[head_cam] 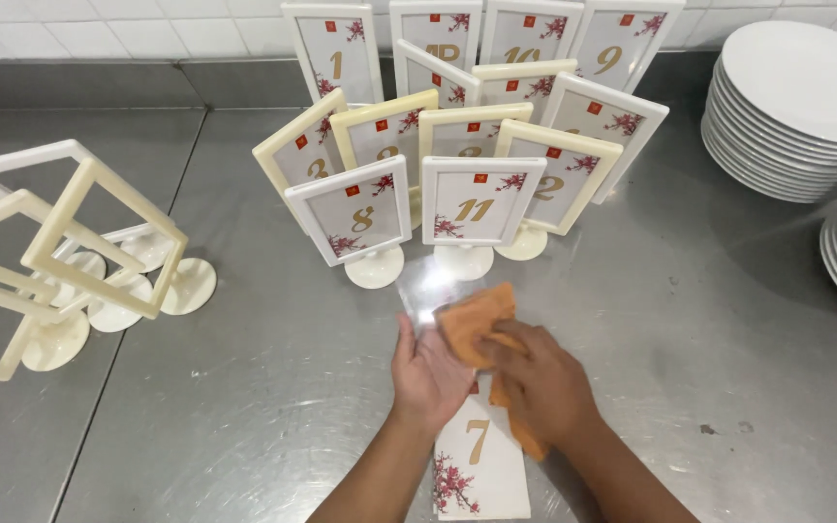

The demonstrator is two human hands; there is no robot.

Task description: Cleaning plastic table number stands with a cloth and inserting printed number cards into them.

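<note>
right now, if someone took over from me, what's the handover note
Left hand: flat on the clear plastic sheet, steadying it on the steel counter.
Right hand: pressing an orange cloth onto the sheet.
A numbered card lies flat under the wrists.
Done, by the look of it: filled sign stands grouped at the back.
Left: empty frames at the left; white plates stacked at the right.

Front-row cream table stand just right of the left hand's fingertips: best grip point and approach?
Probably pinch the frame's top rail from above. The stand is upright on a narrow stem and round base, other stands crowd behind and beside it, and the left hand and right hand with the orange cloth occupy the front.
</note>
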